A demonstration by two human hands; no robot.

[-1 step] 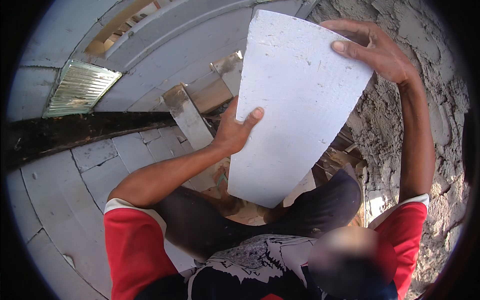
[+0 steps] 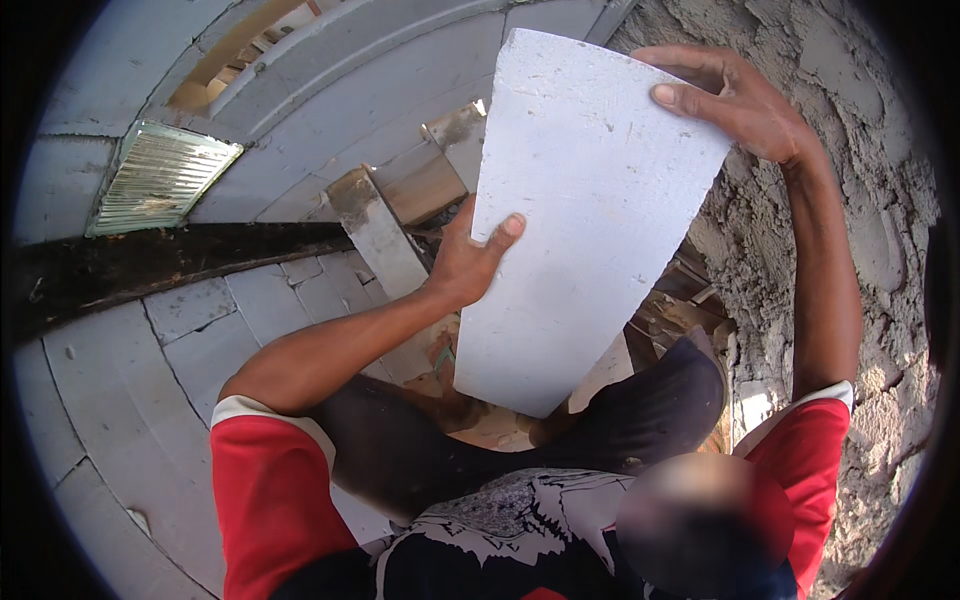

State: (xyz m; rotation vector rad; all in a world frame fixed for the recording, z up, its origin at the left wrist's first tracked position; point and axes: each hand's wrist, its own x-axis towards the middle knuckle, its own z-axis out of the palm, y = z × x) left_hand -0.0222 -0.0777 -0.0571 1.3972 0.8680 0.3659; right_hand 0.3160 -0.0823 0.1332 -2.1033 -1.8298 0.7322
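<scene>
Between my hands a large pale grey-white building block (image 2: 590, 210) is held up, tilted, its broad face toward me and its lower end above my lap. My left hand (image 2: 475, 252) grips its left edge near the middle, thumb on the broad face and the other fingers hidden behind. At the upper right corner my right hand (image 2: 725, 100) is closed over the edge, its thumb pressed on the face. Small pits and chips mark the block's surface, and its right edge looks rough.
Rough mortar covers the wall (image 2: 860, 200) close on my right. On the left stands a wall of pale blocks (image 2: 110, 390) with a dark beam (image 2: 170, 265) across it and a ribbed glass block (image 2: 160, 178) above. More blocks (image 2: 375, 230) stand behind the held one. Broken pieces (image 2: 680, 310) lie below.
The block's upper end has shifted slightly left and down, and my right hand has moved with it. My left hand keeps nearly the same place and grip.
</scene>
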